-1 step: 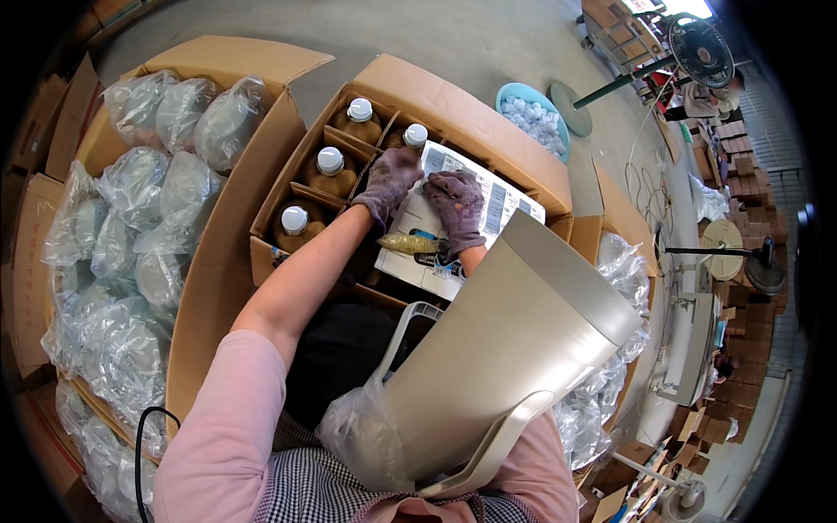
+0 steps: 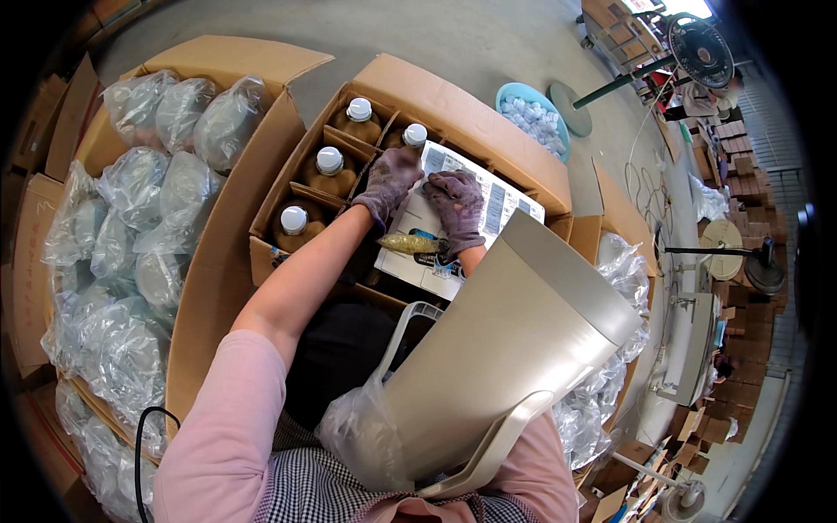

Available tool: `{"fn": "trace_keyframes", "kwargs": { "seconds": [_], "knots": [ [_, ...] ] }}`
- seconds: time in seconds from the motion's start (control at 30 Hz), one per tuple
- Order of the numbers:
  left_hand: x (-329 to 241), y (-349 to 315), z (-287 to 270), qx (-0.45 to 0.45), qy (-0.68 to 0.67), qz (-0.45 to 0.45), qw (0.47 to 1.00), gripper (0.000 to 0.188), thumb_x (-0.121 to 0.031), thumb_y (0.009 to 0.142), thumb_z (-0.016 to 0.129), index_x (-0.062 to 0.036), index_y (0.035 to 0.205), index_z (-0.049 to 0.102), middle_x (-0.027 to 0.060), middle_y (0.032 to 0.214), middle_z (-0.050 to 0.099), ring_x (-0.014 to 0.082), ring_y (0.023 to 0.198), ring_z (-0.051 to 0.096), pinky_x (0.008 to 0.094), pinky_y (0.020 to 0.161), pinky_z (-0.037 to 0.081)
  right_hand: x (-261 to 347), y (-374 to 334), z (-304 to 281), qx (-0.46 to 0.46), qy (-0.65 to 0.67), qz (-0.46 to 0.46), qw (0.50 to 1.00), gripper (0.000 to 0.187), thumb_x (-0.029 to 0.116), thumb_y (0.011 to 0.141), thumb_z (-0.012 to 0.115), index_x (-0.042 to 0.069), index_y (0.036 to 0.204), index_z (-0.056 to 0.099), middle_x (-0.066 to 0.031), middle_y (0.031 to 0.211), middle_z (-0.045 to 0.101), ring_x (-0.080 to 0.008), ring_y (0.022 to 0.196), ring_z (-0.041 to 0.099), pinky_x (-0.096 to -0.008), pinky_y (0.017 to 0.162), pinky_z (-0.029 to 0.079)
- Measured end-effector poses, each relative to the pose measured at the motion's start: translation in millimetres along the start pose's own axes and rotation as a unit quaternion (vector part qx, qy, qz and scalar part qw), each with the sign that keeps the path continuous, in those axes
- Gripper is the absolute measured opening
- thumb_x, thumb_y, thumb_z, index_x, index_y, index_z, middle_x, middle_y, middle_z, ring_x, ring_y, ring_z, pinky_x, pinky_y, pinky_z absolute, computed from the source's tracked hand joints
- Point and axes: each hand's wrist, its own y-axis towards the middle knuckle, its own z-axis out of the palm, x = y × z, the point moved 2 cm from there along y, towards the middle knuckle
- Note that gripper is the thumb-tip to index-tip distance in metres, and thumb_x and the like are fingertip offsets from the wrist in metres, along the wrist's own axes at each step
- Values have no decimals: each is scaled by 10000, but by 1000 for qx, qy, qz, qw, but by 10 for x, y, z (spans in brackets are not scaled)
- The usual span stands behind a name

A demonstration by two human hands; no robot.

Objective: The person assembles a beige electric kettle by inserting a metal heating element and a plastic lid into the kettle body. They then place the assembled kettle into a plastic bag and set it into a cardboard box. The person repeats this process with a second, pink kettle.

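Note:
My left hand (image 2: 391,185), in a purple-grey work glove, is closed beside a brown bottle with a white cap (image 2: 415,135). Its fingertips meet the left edge of a white box (image 2: 418,273); what they pinch is hidden. On top of that box, over sheets of printed labels (image 2: 501,207), rests my right hand (image 2: 456,207), gloved alike, with curled fingers close to the left ones. Below the right wrist lies a yellowish, translucent rounded object (image 2: 408,243). More capped brown bottles (image 2: 330,173) stand in the divided cardboard carton (image 2: 277,207) underneath.
A large beige tapered plastic container (image 2: 488,366) with a handle covers my right forearm. Cartons of bagged clear plastic items (image 2: 139,235) stand to the left and right. Beyond are a blue basin of white caps (image 2: 534,122), a standing fan (image 2: 700,50) and stacked boxes (image 2: 750,375).

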Motion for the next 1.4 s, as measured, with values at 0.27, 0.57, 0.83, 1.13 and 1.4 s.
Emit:
{"fn": "trace_keyframes", "kwargs": {
  "seconds": [0.27, 0.57, 0.83, 1.13, 1.4],
  "knots": [
    [-12, -32, -8, -29, -81, -24, 996, 390, -105, 752, 797, -12, 1058, 574, 67, 884, 632, 155, 769, 602, 309, 683, 521, 54, 44, 27, 5, 39, 59, 997, 190, 94, 757, 759, 108, 947, 752, -88, 994, 708, -275, 980, 653, -371, 871, 514],
    [77, 72, -5, 18, -127, -61, 990, 423, -127, 765, 809, -1, 1094, 575, 71, 909, 646, 130, 789, 605, 281, 675, 520, 26, 56, 26, 23, 47, 48, 997, 184, 64, 769, 732, 104, 948, 747, -91, 1002, 714, -258, 961, 670, -352, 862, 528],
    [47, 71, 6, 1, -15, -49, 999, 491, -183, 791, 800, 15, 1169, 556, 82, 945, 659, 146, 820, 615, 282, 713, 528, 19, 38, 29, 23, 86, 113, 990, 138, 44, 778, 722, 97, 905, 724, -94, 1001, 709, -258, 959, 671, -347, 860, 528],
    [-46, 6, -35, 31, -50, -29, 998, 497, -167, 793, 792, 29, 1179, 548, 96, 963, 660, 166, 850, 625, 295, 736, 532, -9, 72, 8, 57, 86, 100, 990, 209, 32, 804, 701, 98, 996, 747, -104, 1022, 710, -262, 971, 678, -345, 874, 531],
    [-17, 84, -21, 16, -18, -101, 995, 498, -177, 775, 797, 34, 1161, 563, 119, 987, 668, 175, 837, 636, 303, 732, 539, -57, 8, 7, 33, 119, 8, 992, 209, 27, 774, 732, 93, 972, 746, -91, 993, 716, -250, 936, 685, -331, 848, 538]
  ]
}}
